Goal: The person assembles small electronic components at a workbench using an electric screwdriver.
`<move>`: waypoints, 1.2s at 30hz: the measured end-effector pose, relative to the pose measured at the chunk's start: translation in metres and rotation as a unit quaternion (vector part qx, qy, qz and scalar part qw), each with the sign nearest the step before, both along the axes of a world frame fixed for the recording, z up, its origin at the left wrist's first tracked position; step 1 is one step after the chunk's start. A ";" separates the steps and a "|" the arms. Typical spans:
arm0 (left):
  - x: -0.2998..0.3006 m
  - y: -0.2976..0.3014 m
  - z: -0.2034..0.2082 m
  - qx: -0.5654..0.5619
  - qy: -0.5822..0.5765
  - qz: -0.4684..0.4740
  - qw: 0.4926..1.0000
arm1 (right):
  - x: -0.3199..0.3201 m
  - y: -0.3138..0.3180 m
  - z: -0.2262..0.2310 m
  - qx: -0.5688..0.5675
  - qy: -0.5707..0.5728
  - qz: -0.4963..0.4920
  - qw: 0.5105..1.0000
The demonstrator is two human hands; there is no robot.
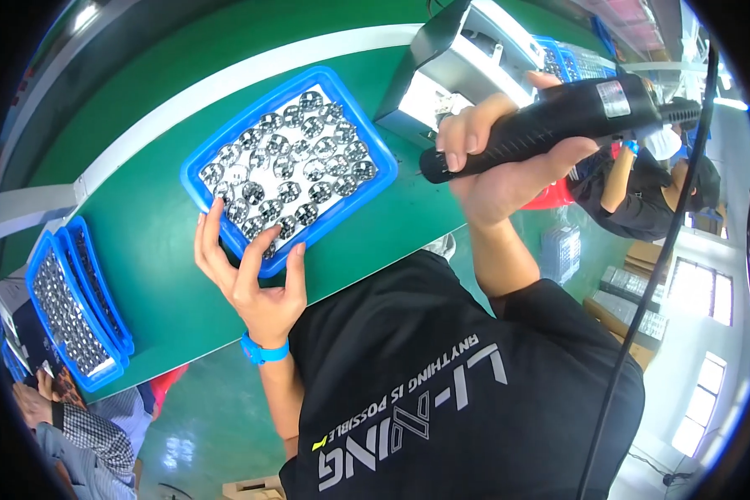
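My left hand (pixel 254 279) lies with spread fingers on the near rim of a blue tray (pixel 190 177). The tray sits on the green table (pixel 154 250) and holds several round, shiny metal parts (pixel 292 158) on a white liner. A blue band (pixel 262 350) circles that wrist. To the right of the tray and above the table edge, my right hand (pixel 496 167) is closed around a black electric screwdriver (pixel 558 121). The tool's tip points left toward the tray, and its black cable (pixel 642 317) hangs down on the right.
A grey box-shaped fixture (pixel 450 75) stands on the table behind the screwdriver. Two stacked blue trays of parts (pixel 75 308) sit at the left end, and more blue trays (pixel 571 58) lie farther back. One person in dark clothes (pixel 642 192) works at the right, another (pixel 67 425) at lower left.
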State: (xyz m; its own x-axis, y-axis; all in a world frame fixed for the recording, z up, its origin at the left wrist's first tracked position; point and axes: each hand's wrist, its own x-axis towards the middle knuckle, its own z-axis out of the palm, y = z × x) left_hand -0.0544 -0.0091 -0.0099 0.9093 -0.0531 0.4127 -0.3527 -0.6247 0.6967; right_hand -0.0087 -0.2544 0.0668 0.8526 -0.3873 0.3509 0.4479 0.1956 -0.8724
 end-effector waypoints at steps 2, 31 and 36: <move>0.001 0.001 0.000 0.000 -0.003 -0.005 1.000 | 0.004 0.016 0.000 0.077 0.000 0.067 0.995; 0.003 0.000 -0.016 -0.014 -0.034 0.023 0.999 | -0.002 0.116 -0.064 0.001 0.022 0.275 0.961; 0.001 -0.003 -0.012 -0.059 -0.018 0.031 0.998 | 0.001 0.106 -0.060 -0.054 0.037 0.358 0.931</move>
State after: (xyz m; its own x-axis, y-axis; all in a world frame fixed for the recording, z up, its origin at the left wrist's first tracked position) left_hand -0.0534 -0.0117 -0.0224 0.8938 0.0541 0.4451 -0.3414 -0.5615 0.7538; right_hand -0.0074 -0.1483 0.0069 0.9022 0.3243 0.2845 0.1741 0.3296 -0.9279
